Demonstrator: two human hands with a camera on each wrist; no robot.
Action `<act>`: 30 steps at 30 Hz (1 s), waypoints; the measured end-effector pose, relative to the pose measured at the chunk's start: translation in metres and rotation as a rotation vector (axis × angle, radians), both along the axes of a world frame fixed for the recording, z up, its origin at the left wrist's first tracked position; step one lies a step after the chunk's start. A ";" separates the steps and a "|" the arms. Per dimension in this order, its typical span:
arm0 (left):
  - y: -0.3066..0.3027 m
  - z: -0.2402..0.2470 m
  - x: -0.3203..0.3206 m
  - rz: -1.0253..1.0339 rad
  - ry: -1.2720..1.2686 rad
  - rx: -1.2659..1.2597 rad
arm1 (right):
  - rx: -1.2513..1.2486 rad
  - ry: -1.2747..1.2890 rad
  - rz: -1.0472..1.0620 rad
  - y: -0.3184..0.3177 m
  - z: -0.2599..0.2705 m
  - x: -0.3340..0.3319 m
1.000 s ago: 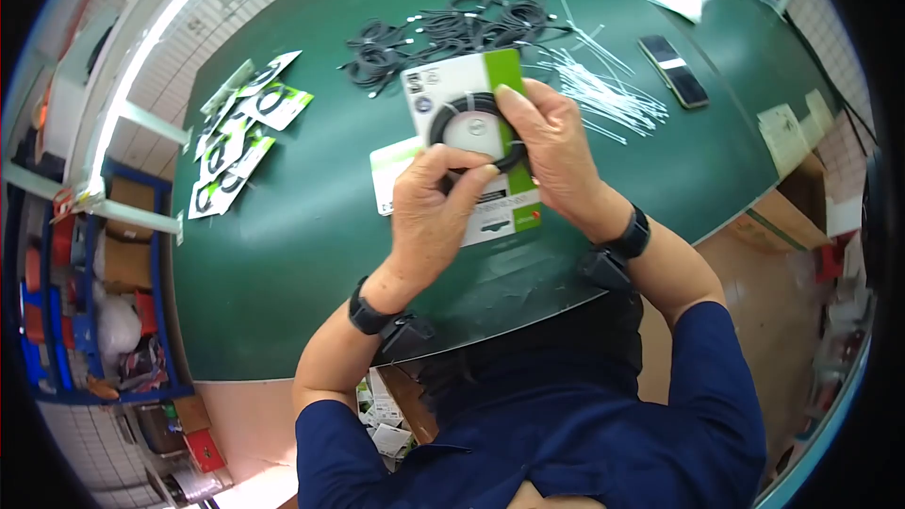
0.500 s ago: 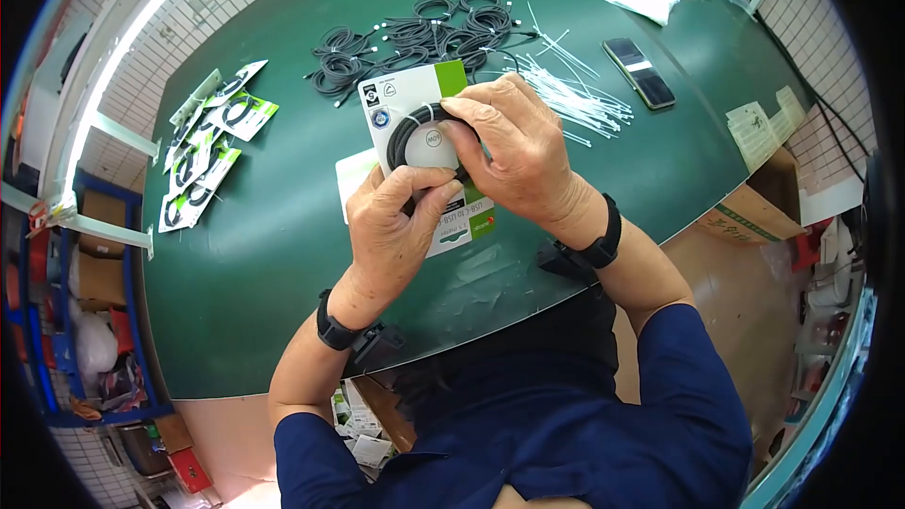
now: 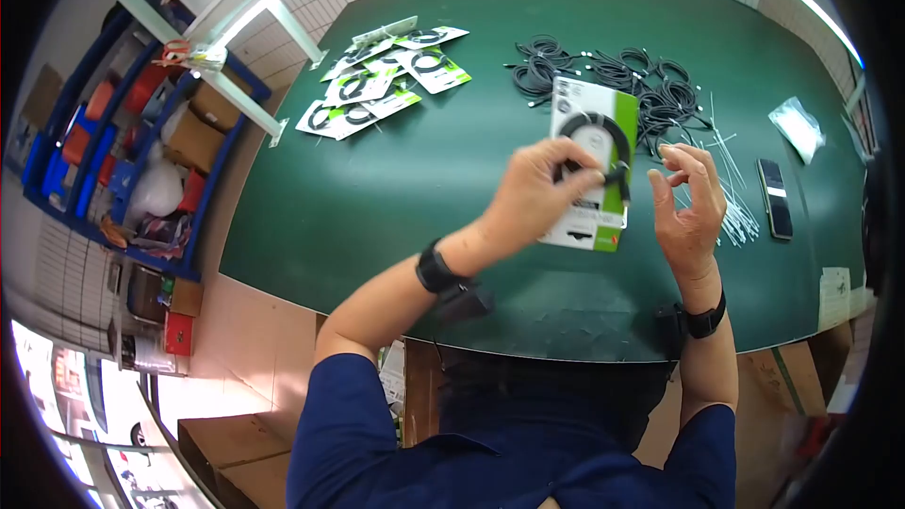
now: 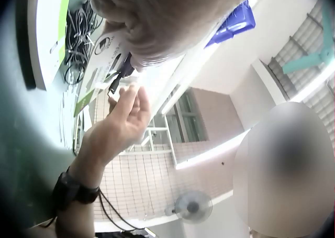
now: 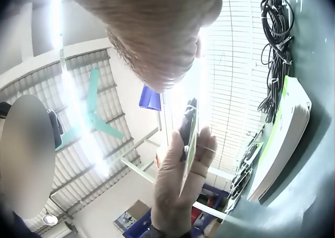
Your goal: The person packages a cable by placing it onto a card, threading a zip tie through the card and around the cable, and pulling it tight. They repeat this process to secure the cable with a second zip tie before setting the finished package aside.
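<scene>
In the head view the left hand (image 3: 539,190) pinches a printed card (image 3: 571,94) together with the coiled black cable (image 3: 619,137) lying on its face. Just right of the card, the right hand (image 3: 692,210) is raised with bent, spread fingers and nothing visible between them. From the right wrist view, the left hand (image 5: 180,188) has its thumb on the cable side and its fingers behind the card (image 5: 189,159). The left wrist view shows the right hand (image 4: 112,136) near the black cable end (image 4: 121,73); whether they touch cannot be told there.
Carded cables (image 3: 358,85) lie in a pile at the table's left. Behind the card are loose black cable coils (image 3: 660,94); white ties (image 3: 740,217), a phone (image 3: 775,198) and a plastic bag (image 3: 798,129) lie to the right. A stack of cards (image 5: 282,138) rests on the table.
The right hand has come off the cable and moved right, away from the card. The left hand still holds card and cable. The head view has swung left.
</scene>
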State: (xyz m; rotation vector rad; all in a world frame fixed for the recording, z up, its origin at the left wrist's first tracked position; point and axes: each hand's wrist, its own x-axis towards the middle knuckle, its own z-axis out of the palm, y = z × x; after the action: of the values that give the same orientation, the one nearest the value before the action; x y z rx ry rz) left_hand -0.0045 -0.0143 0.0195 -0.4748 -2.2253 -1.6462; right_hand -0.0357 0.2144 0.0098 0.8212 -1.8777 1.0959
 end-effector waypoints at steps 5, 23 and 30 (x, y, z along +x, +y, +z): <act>-0.083 0.015 -0.046 0.108 -0.084 0.186 | 0.031 -0.079 -0.009 0.002 -0.005 -0.002; -0.231 -0.017 -0.003 0.432 -0.303 0.244 | 0.209 -0.094 0.119 -0.008 -0.017 0.000; -0.050 0.005 0.175 -0.604 -0.863 -0.070 | 0.245 -0.029 0.182 -0.021 -0.032 -0.015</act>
State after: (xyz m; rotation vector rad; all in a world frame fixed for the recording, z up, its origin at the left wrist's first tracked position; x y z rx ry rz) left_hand 0.1705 -0.0645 0.0249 -0.5624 -2.9432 -2.4299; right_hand -0.0506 0.1933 -0.0222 1.1388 -2.0193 1.0011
